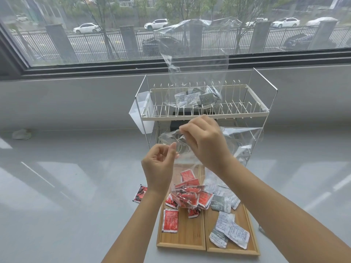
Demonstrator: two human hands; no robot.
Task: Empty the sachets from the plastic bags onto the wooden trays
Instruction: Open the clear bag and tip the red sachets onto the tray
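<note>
A clear plastic bag [185, 175] full of red sachets [190, 194] hangs over the left wooden tray [182, 238]. My left hand [158, 168] pinches the bag's top edge on the left. My right hand [206, 143] grips the crumpled top of the bag on the right. Red sachets lie on the left tray, and one [140, 193] lies on the table beside it. White and grey sachets [230, 231] lie on the right wooden tray [245, 217]. A second clear bag [193, 76] with grey-white sachets stands in the dish rack [205, 115].
The wire dish rack stands behind the trays, with a white plastic holder [140, 112] on its left side. Another empty clear bag [245, 137] lies against the rack's right side. A window ledge runs behind. A crumpled bit [21, 134] lies far left on the grey table.
</note>
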